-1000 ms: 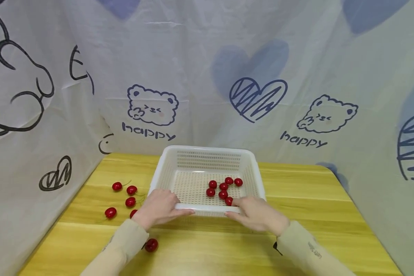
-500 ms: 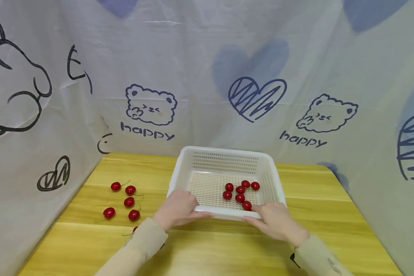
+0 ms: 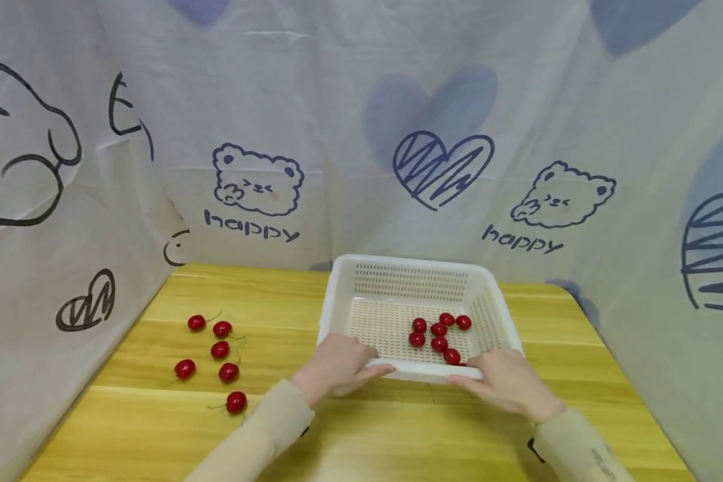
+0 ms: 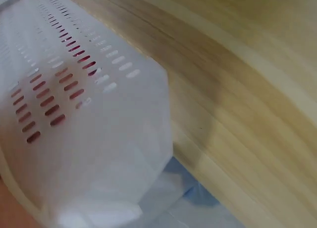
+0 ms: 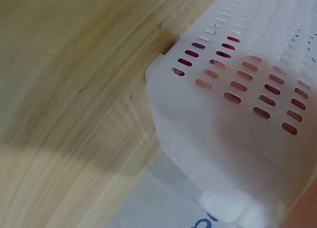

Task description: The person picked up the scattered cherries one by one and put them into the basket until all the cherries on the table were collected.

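A white slotted plastic basket (image 3: 424, 369) stands on the wooden table, with several red cherries (image 3: 438, 343) gathered in its right half. My left hand (image 3: 339, 365) grips the left part of its near rim, thumb outside and fingers over the inside. On the right part of that rim, my right hand (image 3: 503, 381) holds on the same way, partly hiding a cherry at the near wall. Both wrist views look along the basket wall (image 4: 124, 119), where fingers and red cherries show through the slots; the right wrist view has the basket's corner (image 5: 168, 89) close up.
Several loose cherries with stems (image 3: 219, 349) lie on the left side of the yellow wooden table (image 3: 391, 435). A white printed cloth (image 3: 349, 167) hangs behind the table and along its left side. The basket's far side is near the table's back edge.
Both hands have moved the basket to the right across the table, the cherries inside going along with it. Loose cherries formerly behind the left arm now show fully.
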The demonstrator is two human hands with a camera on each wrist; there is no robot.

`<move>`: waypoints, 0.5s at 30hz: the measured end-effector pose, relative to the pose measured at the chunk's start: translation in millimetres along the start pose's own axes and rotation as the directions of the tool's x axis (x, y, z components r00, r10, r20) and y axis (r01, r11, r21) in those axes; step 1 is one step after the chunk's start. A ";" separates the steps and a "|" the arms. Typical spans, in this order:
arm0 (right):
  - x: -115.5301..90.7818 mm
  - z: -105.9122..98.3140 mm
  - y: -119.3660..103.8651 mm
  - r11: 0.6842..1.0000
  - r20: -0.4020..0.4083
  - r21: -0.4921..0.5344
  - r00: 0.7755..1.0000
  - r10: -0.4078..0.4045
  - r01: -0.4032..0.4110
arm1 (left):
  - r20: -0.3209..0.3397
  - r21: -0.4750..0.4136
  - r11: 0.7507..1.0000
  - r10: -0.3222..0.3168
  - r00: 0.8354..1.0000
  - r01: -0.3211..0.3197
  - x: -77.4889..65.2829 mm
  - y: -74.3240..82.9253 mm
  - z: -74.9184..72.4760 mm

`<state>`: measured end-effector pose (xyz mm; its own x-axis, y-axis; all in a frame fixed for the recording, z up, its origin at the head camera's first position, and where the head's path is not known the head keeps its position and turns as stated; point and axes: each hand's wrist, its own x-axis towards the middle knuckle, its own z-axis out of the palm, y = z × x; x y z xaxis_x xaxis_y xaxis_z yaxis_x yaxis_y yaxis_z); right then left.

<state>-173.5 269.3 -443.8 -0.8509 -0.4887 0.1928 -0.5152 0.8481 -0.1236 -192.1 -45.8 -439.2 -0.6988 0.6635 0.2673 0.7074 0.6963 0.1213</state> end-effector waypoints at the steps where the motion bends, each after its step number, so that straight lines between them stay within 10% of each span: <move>1: 0.1 -0.2 0.5 1.000 -0.002 0.004 1.000 -0.004 0.004 | -0.040 -0.041 0.999 -0.002 0.999 0.001 -2.1 -1.9 -1.3; 8: 3.3 -1.0 3.5 0.999 -0.029 -0.010 0.999 -0.038 0.038 | -0.370 -0.186 0.982 -0.095 0.924 0.027 -29.8 -29.0 -24.2; 15: 7.4 0.9 0.4 0.999 -0.018 -0.004 0.999 -0.045 0.045 | -0.357 -0.102 0.978 -0.208 0.911 0.183 -86.6 -59.5 -43.9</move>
<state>-180.1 265.9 -443.3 -0.8249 -0.5225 0.2155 -0.5522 0.8263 -0.1105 -169.0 -156.7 -427.6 -0.7457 0.3615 0.5598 0.5743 0.7746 0.2648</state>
